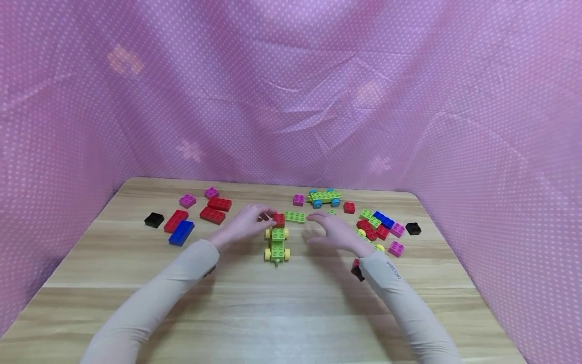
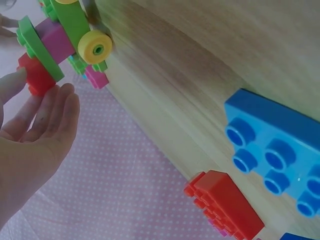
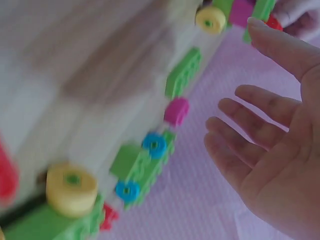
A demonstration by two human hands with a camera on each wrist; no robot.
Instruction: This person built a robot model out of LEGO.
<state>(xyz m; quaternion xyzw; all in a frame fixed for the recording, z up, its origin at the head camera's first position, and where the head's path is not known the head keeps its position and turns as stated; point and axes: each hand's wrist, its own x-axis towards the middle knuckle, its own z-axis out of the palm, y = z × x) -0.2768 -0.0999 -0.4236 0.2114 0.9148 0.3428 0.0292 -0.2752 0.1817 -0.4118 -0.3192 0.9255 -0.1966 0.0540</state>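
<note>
Near the middle of the table stands a green toy car base (image 1: 278, 251) with yellow wheels. A magenta brick (image 2: 56, 40) on it carries a green brick (image 2: 42, 50), as the left wrist view shows. My left hand (image 1: 247, 221) pinches a red brick (image 1: 279, 220) between thumb and fingers. That red brick sits against the studded face of the green brick; whether it is pressed fully on I cannot tell. To the right of the car, my right hand (image 1: 335, 232) is held with fingers apart, nothing in it.
A green base with blue wheels (image 1: 325, 197) and a flat green brick (image 1: 295, 217) lie behind. Red bricks (image 1: 212, 215) and a blue brick (image 1: 181, 233) are on the left. Several mixed bricks and another yellow-wheeled base (image 1: 370, 240) lie right, partly behind the right arm.
</note>
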